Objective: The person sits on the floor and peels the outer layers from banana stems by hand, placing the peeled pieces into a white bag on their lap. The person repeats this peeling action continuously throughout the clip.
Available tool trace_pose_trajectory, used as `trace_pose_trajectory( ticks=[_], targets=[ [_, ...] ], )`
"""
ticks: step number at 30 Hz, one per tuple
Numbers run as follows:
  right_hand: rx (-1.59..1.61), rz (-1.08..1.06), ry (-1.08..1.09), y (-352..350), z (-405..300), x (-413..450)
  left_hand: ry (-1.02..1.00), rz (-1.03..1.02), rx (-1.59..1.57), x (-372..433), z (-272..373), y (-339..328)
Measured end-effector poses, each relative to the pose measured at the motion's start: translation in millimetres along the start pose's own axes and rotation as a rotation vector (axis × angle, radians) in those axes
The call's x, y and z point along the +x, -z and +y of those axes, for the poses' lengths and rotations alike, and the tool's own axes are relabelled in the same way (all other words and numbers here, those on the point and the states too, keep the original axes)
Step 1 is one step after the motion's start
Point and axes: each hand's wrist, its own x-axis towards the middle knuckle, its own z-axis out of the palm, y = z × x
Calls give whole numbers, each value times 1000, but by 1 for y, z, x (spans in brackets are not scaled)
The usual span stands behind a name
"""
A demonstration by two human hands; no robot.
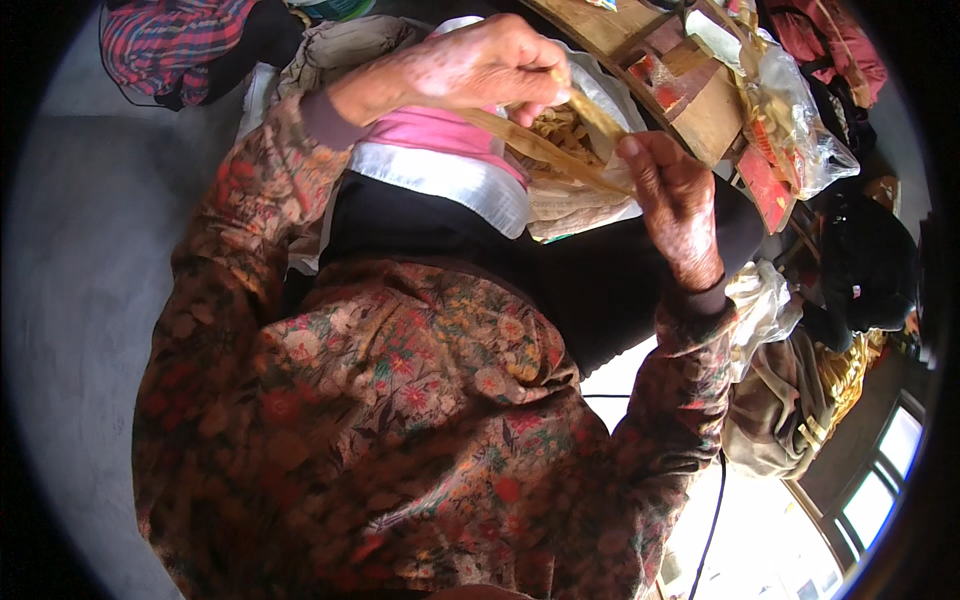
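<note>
A long tan strip of dried plant material (594, 116) stretches between both hands, and a length of it loops back below them. My left hand (499, 67) pinches one part at the upper middle. Lower and to the right, my right hand (671, 195) grips the strip between thumb and fingers. Beneath the strip lies a whitish woven sack (577, 211), its mouth open, with many tan pieces (559, 129) inside. A pink cloth with a white band (442, 187) lies over the lap.
Wooden boards (701, 112) stand at the upper right, with a clear plastic bag (810, 127) on them. Further right are a black cloth item (862, 262) and a brown cloth bundle (780, 405). A plaid cloth (176, 45) lies at the upper left. A dark cord (712, 517) hangs at the lower right.
</note>
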Motion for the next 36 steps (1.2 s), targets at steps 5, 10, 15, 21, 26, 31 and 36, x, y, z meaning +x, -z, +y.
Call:
trace_pose_trajectory(
  ticks=[5,10,15,21,26,31,36],
  targets=[
    [46,74,-41,26,41,22,45,50,-27,60,-21,-5],
    [89,81,-125,37,72,34,35,33,-54,95,-45,-6],
    [92,59,-158,44,86,56,99,34,-79,113,-57,3],
    [135,119,-176,48,105,71,-73,69,-189,138,-81,7],
    [141,141,-211,49,118,73,-89,40,-238,149,-91,7],
    [169,166,-216,48,117,77,-88,46,-238,156,-99,7],
    [71,170,-251,49,115,78,-61,96,-286,157,-102,4]
  ],
)
